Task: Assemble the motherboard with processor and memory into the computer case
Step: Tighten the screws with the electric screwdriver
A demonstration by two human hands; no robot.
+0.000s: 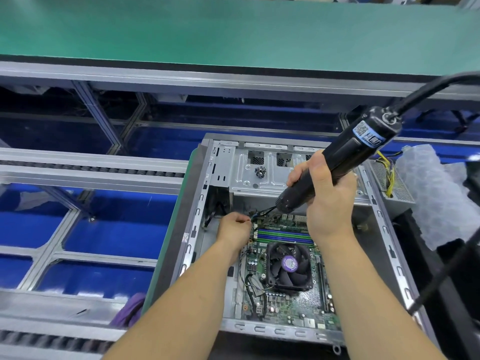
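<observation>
Motherboard (285,289) sits inside case (197,193), fan (288,266) & memory sticks (283,235) on it; right hand (324,193) grip clamped on electric screwdriver (337,165), tip near board's far-left corner; left hand (233,227) pinching smth small there, can't tell what; risk: bit slips, gouges board or snags wires (262,213) crowding that corner; spare screws (260,172) on drive tray.

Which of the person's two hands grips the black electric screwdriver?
The right hand grips the electric screwdriver; the left hand pinches something small beside the motherboard's far-left corner.
</observation>
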